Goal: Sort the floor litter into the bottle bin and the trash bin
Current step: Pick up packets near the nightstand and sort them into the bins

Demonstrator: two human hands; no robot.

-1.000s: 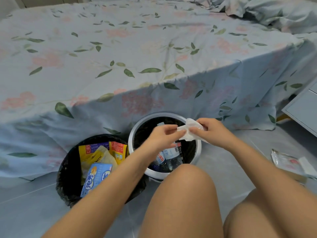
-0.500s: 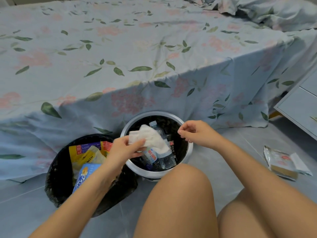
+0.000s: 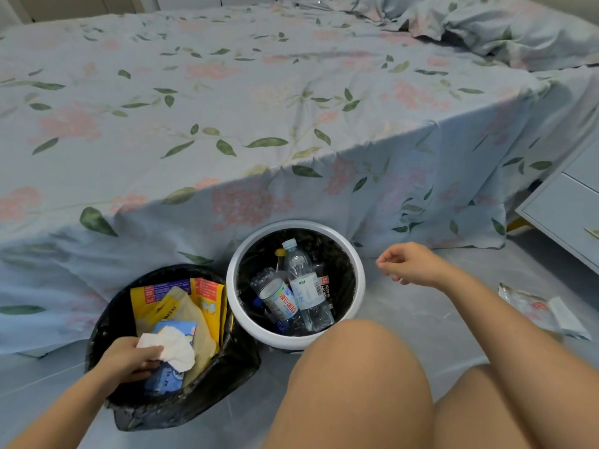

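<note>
Pinching crumpled white tissue [image 3: 171,348] in left hand [image 3: 128,359], tissue at 3 o'clock of grip, over black trash bin [image 3: 194,403]; right hand [image 3: 410,264] loosely curled, empty.

Soft, even indoor light; wide-angle bending at edges.

I am facing a bed [image 3: 259,92] wearing a blue floral sheet [image 3: 372,196] hanging to the grey floor [image 3: 405,306], a rumpled pillow [image 3: 505,30] lying at its far right corner, a pale drawer cabinet [image 3: 564,215] standing at my right.
</note>
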